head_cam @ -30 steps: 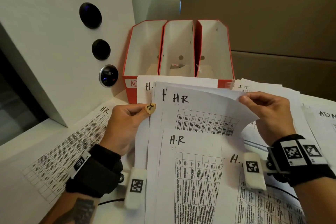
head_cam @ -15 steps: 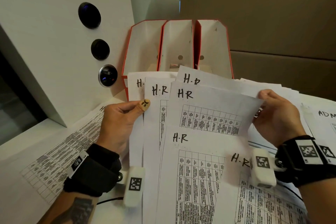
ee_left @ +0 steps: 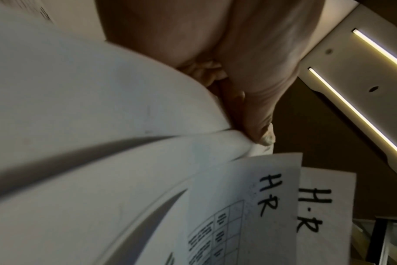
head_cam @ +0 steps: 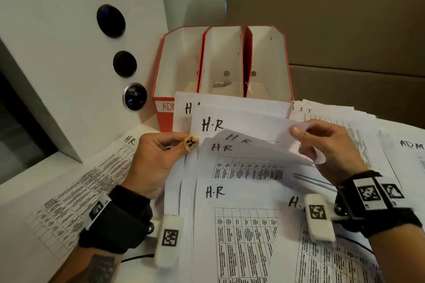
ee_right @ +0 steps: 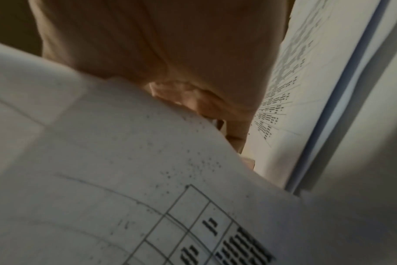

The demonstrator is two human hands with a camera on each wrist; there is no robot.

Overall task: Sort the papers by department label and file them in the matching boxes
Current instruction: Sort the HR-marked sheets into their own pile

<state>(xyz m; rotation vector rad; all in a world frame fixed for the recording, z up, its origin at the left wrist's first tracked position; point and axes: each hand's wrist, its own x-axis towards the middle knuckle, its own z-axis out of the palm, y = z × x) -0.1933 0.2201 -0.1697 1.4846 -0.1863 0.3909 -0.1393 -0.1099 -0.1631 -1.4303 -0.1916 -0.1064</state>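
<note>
Paper, thin and white with handwritten "H·R" headings, makes up the fanned sheaf of printed sheets (head_cam: 241, 158) held just in front of the three red open-topped cardboard file boxes (head_cam: 220, 64); the left hand (head_cam: 158, 158) pinches its left edge between thumb and curled fingers, while the right hand (head_cam: 326, 147) pinches the curling right corner. Such sheets look light, floppy and prone to sliding apart, so I judge they are best squared and gripped at both side edges before going into a box.

left hand (head_cam: 158, 158): thumb pinching | right hand (head_cam: 326, 149): fingers curled, pinching
</note>
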